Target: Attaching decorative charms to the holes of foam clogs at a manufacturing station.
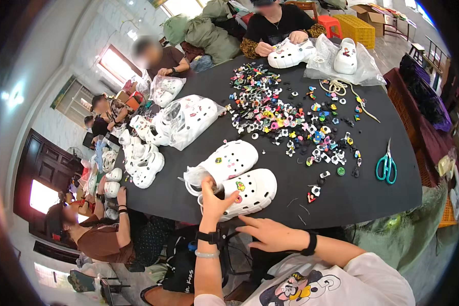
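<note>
A pair of white clogs lies on the black table in front of me. My left hand grips the nearer clog, with its fingers inside the foot opening and its thumb on the upper. A green and yellow charm sits on that clog, and a small round pinkish charm is by my thumb. Just beyond lies the other clog, with a few small charms on its top. My right hand is held at the table's near edge, fingers stretched toward the nearer clog's side, holding nothing.
A wide heap of colourful shoe charms covers the middle of the table. Teal-handled scissors lie at right, near a cord. Bagged clogs and loose clogs stand at left. Across the table, a person handles a clog.
</note>
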Demonstrator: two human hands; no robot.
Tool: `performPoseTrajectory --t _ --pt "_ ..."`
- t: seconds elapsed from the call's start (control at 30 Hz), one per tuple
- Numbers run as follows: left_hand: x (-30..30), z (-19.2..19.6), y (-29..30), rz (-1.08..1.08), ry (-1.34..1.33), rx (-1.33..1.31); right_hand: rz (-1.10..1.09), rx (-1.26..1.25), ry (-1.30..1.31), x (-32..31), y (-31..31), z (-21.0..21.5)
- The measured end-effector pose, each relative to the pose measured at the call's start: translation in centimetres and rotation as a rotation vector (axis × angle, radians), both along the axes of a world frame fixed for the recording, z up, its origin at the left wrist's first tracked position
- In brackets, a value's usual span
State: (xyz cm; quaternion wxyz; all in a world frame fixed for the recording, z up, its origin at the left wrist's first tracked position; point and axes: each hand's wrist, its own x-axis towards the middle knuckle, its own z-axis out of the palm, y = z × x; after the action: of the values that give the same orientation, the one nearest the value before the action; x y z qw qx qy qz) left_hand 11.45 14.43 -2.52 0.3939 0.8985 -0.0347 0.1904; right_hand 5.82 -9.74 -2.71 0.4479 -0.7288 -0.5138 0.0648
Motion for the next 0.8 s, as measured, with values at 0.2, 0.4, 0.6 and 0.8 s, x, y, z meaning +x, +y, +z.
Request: performPoseTrajectory --t 0.2,0.4,0.6,0.8 --pt "0.1 2.1 -0.1 -0.034 0.120 -0.314 -0.104 0.174 0.070 2.8 -5.2 5.6" --pt "-1.1 1.6 0.1 -0.271 0.090 -0.247 -0.342 0.161 0.121 4.3 -8.6 6.9" --pt "-1.6 4.1 -0.4 -0.497 0.346 -0.297 -0.547 0.146 -0.025 5.2 -8.6 4.8" --pt "-2.3 4.6 0.0 -0.435 0.259 0.002 -0.581 -0.081 -0.089 7.3 -7.2 2.4"
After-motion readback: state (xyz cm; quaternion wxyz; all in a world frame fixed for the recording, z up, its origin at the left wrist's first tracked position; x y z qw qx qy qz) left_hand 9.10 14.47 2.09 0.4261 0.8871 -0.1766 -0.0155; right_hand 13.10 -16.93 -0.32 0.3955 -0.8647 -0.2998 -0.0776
